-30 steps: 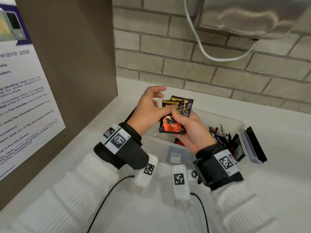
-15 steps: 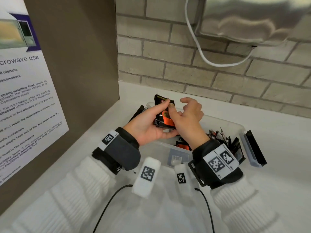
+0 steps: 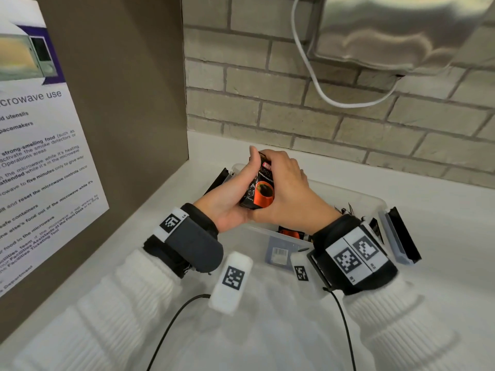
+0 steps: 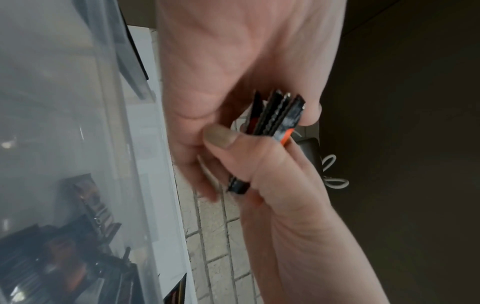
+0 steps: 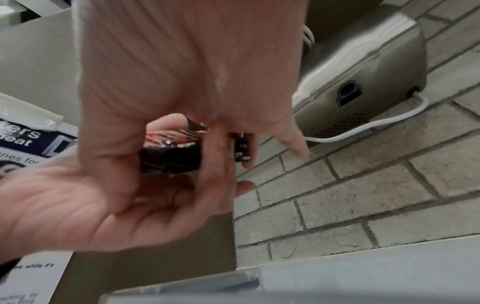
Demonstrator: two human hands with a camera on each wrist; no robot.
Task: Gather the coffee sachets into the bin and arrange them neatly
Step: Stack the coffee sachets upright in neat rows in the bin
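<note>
A: Change since a second ago?
B: Fanned sachets now squared into one upright stack [image 3: 258, 187]. Left hand [image 3: 227, 199] wrapped round its left side, thumb up along the edge. Right hand [image 3: 288, 192] clamped over the right side and top. Stack held just above the bin's left end, not yet in it.
A: Meaning?
B: Edges look aligned in the left wrist view, several packs pressed flat together. Likely ready to drop in as a block.
A: Bin contents?
B: Clear plastic bin [image 3: 373, 203] on the white counter. One orange sachet [image 3: 289, 232] lying loose on the floor near the front wall. Further right, a row of dark sachets [image 3: 345, 210] standing on edge, partly hidden behind the right wrist. Count unclear.
</note>
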